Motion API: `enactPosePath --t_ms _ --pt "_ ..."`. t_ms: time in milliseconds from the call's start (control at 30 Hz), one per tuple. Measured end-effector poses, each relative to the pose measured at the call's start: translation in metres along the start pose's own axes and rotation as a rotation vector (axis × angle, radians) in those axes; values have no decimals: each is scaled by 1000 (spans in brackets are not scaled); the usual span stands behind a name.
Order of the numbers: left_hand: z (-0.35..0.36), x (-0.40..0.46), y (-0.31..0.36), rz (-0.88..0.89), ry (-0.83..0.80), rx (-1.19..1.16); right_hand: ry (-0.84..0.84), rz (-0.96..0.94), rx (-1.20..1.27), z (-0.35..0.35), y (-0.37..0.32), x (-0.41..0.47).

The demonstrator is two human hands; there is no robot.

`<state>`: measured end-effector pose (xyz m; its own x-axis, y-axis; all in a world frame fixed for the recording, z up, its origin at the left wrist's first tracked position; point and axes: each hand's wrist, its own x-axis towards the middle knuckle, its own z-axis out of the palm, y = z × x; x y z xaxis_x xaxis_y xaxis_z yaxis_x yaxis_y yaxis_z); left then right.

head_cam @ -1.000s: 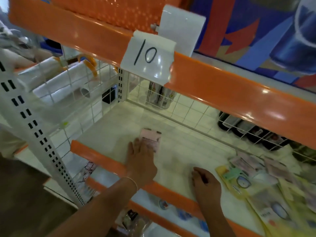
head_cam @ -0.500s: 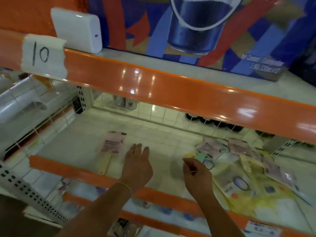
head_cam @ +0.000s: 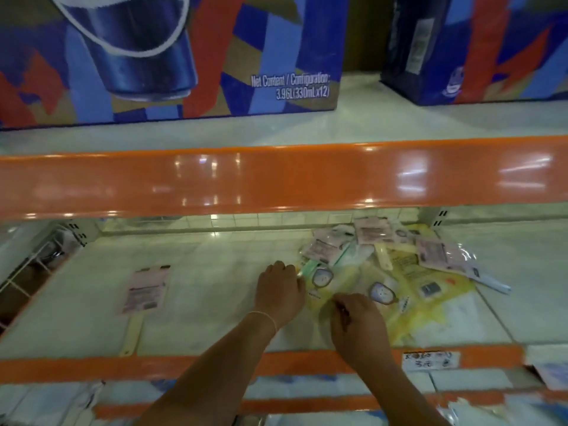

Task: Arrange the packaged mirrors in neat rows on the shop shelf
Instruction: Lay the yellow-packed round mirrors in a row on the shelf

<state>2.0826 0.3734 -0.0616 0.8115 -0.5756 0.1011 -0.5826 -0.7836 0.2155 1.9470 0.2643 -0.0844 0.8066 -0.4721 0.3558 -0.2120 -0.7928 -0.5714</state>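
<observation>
Mirrors (head_cam: 378, 272) lie heaped on the shelf (head_cam: 215, 287) at 2 o'clock: light, slippery film, fragile glass. Left hand (head_cam: 279, 292) pinches the green handle (head_cam: 309, 268); right hand (head_cam: 358, 329) fingers curl, grip unclear. One mirror (head_cam: 144, 289) lies at 9.

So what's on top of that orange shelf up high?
Two big blue and red drink cartons stand on the upper shelf: one carton on the left and another carton on the right. Anything behind them is hidden.

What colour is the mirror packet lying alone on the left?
Pink packet with a cream handle, per the head view.
</observation>
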Motion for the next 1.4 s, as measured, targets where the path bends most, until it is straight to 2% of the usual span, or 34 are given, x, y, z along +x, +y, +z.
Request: enactPosePath --t_ms 100,233,333,400,567,700,833,933,1033,1167,1300,1400 --pt "5 9 10 -39 -60 -15 -35 -88 -93 6 4 -3" --pt "3 22 19 -162 -242 -161 -63 -67 -113 10 7 -2" --pt "-9 27 19 -126 -370 -175 -49 -51 -88 10 7 -1" --pt "-14 22 13 -123 -349 -139 -44 -68 -81 10 7 -2" --pt "-23 -5 -27 -186 -114 6 -58 -81 -123 12 10 -3" --pt "-37 -28 -63 -322 -22 135 -26 -105 -148 14 12 -3" --pt "-50 -53 -96 -494 20 225 4 -109 -160 20 15 0" --pt "-52 -70 -125 -642 -27 173 2 -121 -172 20 11 3" --pt "-49 -83 -143 -634 -38 252 14 -143 -167 18 6 3" --pt "-59 -86 -139 -728 -1 155 34 -127 -157 21 6 3" --pt "-60 -75 -122 -681 -24 210 47 -106 -160 24 10 1" --pt "-49 -64 -98 -482 -38 240 4 -94 -159 19 9 1"
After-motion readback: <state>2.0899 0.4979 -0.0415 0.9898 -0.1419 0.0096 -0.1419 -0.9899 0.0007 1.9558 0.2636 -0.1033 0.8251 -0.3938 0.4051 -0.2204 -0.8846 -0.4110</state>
